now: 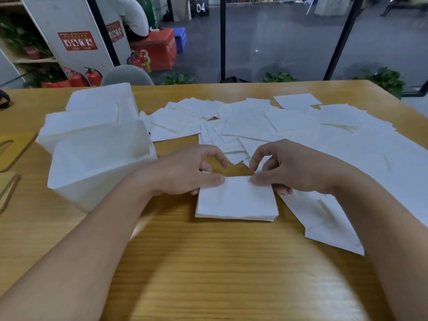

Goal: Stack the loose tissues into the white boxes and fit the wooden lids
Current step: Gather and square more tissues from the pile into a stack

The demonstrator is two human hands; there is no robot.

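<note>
A small neat stack of white tissues (236, 201) lies on the wooden table (208, 262) in front of me. My left hand (185, 172) grips its far left edge, thumb on top and fingers curled. My right hand (291, 167) pinches the far right edge the same way. Several loose tissues (266, 126) lie scattered across the table beyond and to the right. Three white boxes stand at the left: the nearest box (92, 181), a second box (76, 128) behind it and a third box (102, 98) farther back. Wooden lids (11, 154) lie at the left edge.
A grey chair back (127, 75) stands behind the table. Beyond it are fire extinguishers (92, 76), a red crate (157, 49) and a seated person (134, 17). Potted plants (386, 79) line the far table edge.
</note>
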